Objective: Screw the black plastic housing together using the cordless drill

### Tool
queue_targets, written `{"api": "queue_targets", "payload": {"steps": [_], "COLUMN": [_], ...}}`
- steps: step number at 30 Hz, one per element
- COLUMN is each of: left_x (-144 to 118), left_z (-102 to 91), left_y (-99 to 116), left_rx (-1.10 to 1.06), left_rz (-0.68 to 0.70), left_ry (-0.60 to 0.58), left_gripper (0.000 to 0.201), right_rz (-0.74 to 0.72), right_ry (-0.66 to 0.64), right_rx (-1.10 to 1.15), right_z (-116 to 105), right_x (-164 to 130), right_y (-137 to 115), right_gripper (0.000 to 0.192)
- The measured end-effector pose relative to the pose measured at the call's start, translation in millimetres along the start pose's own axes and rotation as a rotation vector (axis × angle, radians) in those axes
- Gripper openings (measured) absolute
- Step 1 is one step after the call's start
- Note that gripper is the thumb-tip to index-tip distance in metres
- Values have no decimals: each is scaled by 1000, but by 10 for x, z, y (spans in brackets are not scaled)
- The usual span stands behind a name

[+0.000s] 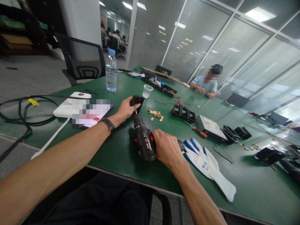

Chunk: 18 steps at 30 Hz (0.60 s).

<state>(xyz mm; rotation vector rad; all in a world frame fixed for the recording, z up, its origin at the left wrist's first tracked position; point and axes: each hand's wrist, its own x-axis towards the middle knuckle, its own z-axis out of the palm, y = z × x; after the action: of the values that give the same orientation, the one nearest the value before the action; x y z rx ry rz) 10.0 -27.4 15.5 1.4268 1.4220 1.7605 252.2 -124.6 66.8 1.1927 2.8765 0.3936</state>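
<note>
Black cordless drill [144,140] is held in R hand [166,151] grip; bit meets small black plastic housing [137,101], pinched by L hand [126,108] on green worktop [117,150].

On the table [112,150], the glove [206,164] lies right of the drill [143,140], the bottle [111,71] behind, perhaps near the edge.

A single head-worn camera is looking forward and down from the seated person's own position, sitting close over the near edge of the green table [117,150] and taking in its length toward the glass partition [211,40] beyond.
</note>
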Motion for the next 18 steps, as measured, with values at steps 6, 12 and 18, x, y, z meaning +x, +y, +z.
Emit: {"api": "queue_targets", "payload": {"steps": [6,12,18], "left_x": [2,19,12], "left_z": [2,-7,-6], "left_y": [-1,-19,-10], "left_rx": [-6,29,17], "left_rz": [-8,4,-2], "left_ry": [-1,-6,-11], "left_gripper": [35,38,39], "right_rz": [1,-3,8], "right_ry": [9,9,-6], "right_rx": [9,13,14], "right_z": [6,13,0], "right_x": [2,6,-4], "right_y": [0,-1,-1], "right_gripper": [21,20,22]}}
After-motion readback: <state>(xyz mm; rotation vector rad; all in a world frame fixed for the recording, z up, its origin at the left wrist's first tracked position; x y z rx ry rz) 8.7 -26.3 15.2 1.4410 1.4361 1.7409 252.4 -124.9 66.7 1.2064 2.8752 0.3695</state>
